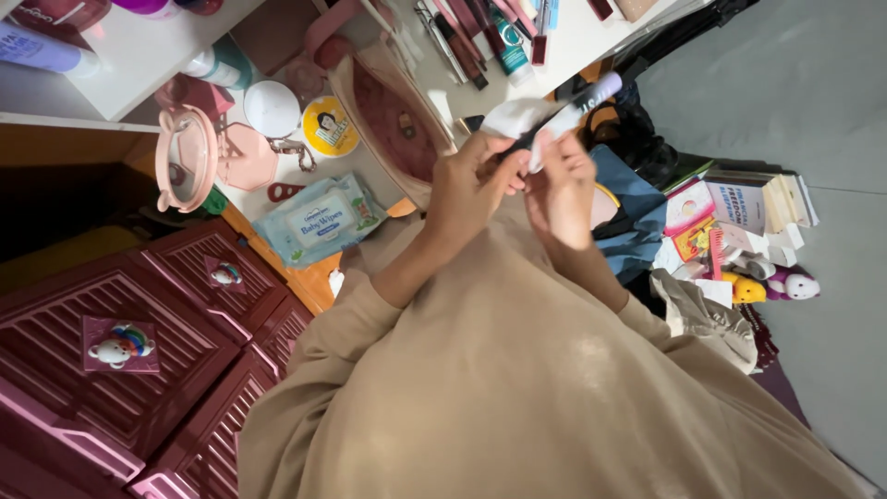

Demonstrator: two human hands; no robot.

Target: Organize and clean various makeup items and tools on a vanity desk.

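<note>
Above pink bag (388,120), both hands meet. Left hand (467,189) fingers closed on white tissue (517,118); right hand (564,189) fingers grip slim tube (577,106), long axis slanting up-right, away from fingers.

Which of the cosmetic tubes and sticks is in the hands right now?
The dark stick with the pale lilac end, pinched with a white tissue between left hand and right hand. The others lie untouched on the white table.

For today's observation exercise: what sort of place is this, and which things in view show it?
Probably a bedroom dressing corner: cosmetic tubes crowd a white table, a pink mirror lies nearby, and maroon plastic drawers stand alongside.
</note>
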